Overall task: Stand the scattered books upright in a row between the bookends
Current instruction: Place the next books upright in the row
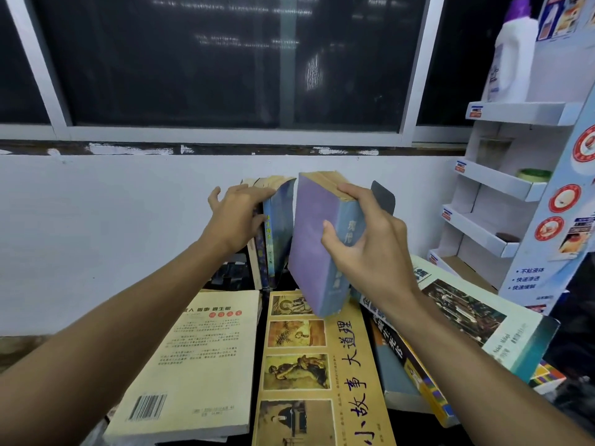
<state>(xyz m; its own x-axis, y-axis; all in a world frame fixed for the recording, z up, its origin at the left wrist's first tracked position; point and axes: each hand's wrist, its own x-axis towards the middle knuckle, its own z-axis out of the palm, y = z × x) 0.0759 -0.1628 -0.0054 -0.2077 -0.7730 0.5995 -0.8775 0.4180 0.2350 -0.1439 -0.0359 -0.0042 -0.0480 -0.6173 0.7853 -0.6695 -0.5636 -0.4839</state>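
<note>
My right hand point(370, 252) grips the purple book point(309, 239), thumb on the cover and fingers curled over its yellowed top edge and spine. The book tilts, top leaning toward 1 o'clock, and its lower corner sits over the yellow book point(299, 365); I cannot tell whether they touch. At 10 o'clock of it, across a narrow gap, the standing books point(280, 220) are upright against the wall. My left hand point(236, 220) rests on them with relaxed fingers laid over their tops and the thumb against a spine, not curled round anything. The dark bookend point(383, 196) stands at 1 o'clock of the purple book, partly behind my right hand. On the worktop, the cream book point(199, 358) lies flat at 7 o'clock, the yellow book at 6 o'clock, and a stack point(483, 317) at 4 o'clock. A white rack point(502, 188) rises at 2 o'clock
</note>
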